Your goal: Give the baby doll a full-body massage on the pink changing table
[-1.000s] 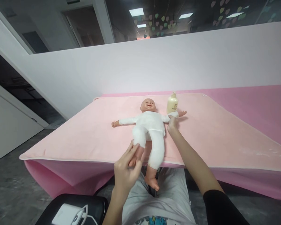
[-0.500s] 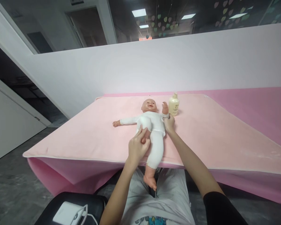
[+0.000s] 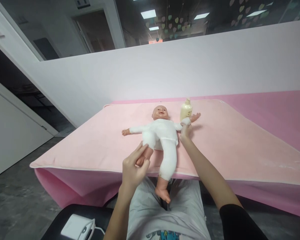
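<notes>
A baby doll (image 3: 162,128) with a white cloth body lies face up on the pink mat (image 3: 90,146), its head toward the wall. My left hand (image 3: 135,166) is closed round the lower part of the doll's bent leg on the left, which is lifted and turned outward. With my right hand (image 3: 185,131) I grip the doll's forearm on the right, near the wrist; that arm reaches out sideways. The doll's other leg hangs past the table's front edge, its bare foot above my lap. Its left-side arm lies stretched on the mat.
A pale yellow pump bottle (image 3: 186,110) stands just behind the doll's held arm. A white wall (image 3: 165,73) rises behind the table. At the lower left, a white device (image 3: 77,226) with a cable rests on a black seat (image 3: 65,216).
The held leg has swung left and outward with my left hand. The held arm has gone from pointing up to stretched out to the right.
</notes>
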